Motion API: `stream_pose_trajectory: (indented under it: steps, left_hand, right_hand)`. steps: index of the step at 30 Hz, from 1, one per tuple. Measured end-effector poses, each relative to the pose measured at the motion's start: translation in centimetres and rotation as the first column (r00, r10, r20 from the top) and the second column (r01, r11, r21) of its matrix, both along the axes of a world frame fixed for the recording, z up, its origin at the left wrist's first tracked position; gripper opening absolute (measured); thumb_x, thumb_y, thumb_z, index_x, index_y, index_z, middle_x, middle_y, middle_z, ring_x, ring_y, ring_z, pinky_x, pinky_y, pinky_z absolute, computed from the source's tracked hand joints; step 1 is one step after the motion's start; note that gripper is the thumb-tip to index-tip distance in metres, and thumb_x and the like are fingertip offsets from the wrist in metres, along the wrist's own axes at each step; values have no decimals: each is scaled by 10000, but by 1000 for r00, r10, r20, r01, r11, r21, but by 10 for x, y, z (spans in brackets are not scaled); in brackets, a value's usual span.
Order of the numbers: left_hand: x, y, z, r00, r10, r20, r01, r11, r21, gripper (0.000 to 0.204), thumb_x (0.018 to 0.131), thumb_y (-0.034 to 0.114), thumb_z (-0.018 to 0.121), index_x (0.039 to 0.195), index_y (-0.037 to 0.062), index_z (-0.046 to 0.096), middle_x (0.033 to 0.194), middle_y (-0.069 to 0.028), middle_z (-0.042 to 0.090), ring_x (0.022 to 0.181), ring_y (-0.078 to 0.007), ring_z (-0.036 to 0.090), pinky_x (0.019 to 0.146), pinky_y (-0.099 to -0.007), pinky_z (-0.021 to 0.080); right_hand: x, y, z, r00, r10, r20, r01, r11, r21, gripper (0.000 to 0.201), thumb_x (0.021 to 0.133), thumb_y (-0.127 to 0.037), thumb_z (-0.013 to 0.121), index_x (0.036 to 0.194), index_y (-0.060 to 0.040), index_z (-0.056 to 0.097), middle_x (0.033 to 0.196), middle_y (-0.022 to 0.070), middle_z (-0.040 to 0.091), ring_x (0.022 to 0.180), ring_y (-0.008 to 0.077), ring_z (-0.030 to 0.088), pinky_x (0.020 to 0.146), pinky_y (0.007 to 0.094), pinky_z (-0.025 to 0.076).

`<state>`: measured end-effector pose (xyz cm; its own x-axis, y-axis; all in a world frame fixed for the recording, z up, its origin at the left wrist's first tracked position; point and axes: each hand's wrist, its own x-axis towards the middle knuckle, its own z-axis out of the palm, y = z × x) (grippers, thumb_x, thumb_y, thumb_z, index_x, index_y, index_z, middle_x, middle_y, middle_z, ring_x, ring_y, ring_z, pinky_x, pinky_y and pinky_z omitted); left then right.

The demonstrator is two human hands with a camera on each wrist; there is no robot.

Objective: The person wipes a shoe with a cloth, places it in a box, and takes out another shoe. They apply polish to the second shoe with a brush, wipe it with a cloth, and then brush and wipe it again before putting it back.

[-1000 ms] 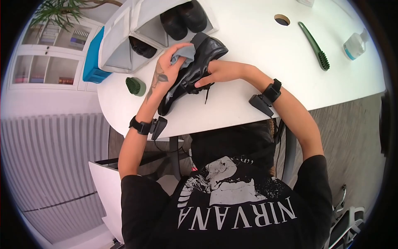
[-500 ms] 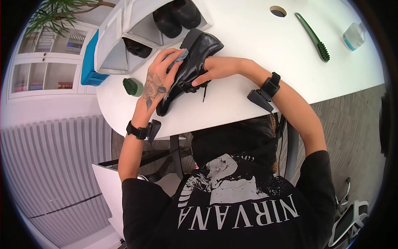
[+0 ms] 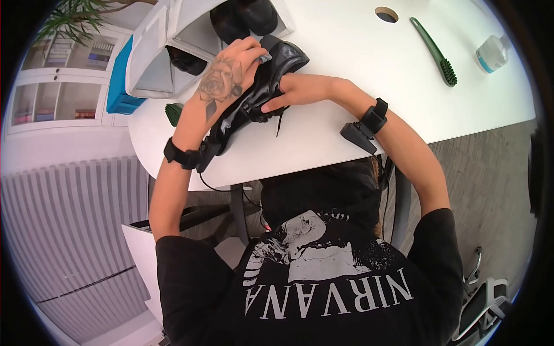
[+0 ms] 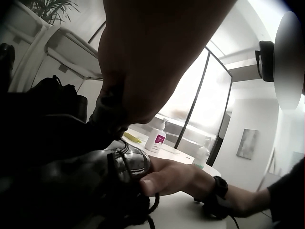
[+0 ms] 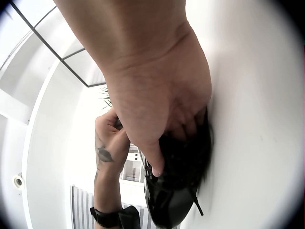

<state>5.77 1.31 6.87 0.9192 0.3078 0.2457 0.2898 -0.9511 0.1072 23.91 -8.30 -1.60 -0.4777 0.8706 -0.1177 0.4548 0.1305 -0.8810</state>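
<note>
A glossy black lace-up shoe (image 3: 268, 81) lies slanted on the white table, its heel toward the shelves and its toe toward the person. My left hand (image 3: 228, 75) pinches a bunched grey cloth (image 3: 264, 58) against the shoe's side near the heel, back of the hand upward. Most of the cloth is hidden under the fingers. From the other side my right hand (image 3: 297, 91) grips the shoe: in the right wrist view the thumb (image 5: 155, 160) lies over the lace area and the fingers reach into the opening. One lace end hangs loose beside it.
White shoe cubbies (image 3: 151, 63) with black shoes (image 3: 242, 22) inside stand just beyond the left hand. A small green brush (image 3: 173, 113) sits partly behind the left forearm. At right lie a long-handled green brush (image 3: 434, 52) and a clear bottle (image 3: 492, 55), near a round table hole (image 3: 386, 15).
The left hand has turned back-up and slid with the cloth along the shoe's side toward the heel. Its forearm now partly covers the small brush. The right hand keeps its hold.
</note>
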Motion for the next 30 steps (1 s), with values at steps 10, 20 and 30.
stream_pose_trajectory:
  steps: [10, 20, 30]
  left_hand:
    - [-8, 9, 14, 987, -34, -155, 38, 999, 25, 197, 905, 3, 667, 1077, -26, 759, 1066, -150, 706, 1062, -371, 695, 971, -452, 560]
    - [-53, -24, 55, 918, -6, -397, -20, 998, -61, 256, 839, -92, 661, 1061, -37, 776, 1022, -143, 692, 990, -340, 710, 893, -424, 568]
    - [-16, -11, 60, 989, 6, -147, -6, 1000, 1, 209, 933, -31, 650, 1106, 12, 758, 1088, -123, 695, 984, -350, 704, 861, -423, 555]
  right_hand:
    - [-1, 5, -9, 1000, -19, 21, 18, 1000, 8, 835, 958, -698, 705, 558, -67, 330, 583, -36, 270, 553, 126, 267, 513, 359, 258]
    - [-1, -1, 3, 1000, 16, 0, -16, 1000, 8, 788, 956, -674, 715, 597, -20, 463, 593, -2, 363, 559, 144, 354, 534, 368, 310]
    - [-2, 7, -9, 999, 31, 25, -31, 999, 11, 806, 956, -681, 707, 590, -12, 446, 595, 3, 345, 561, 148, 338, 533, 374, 302]
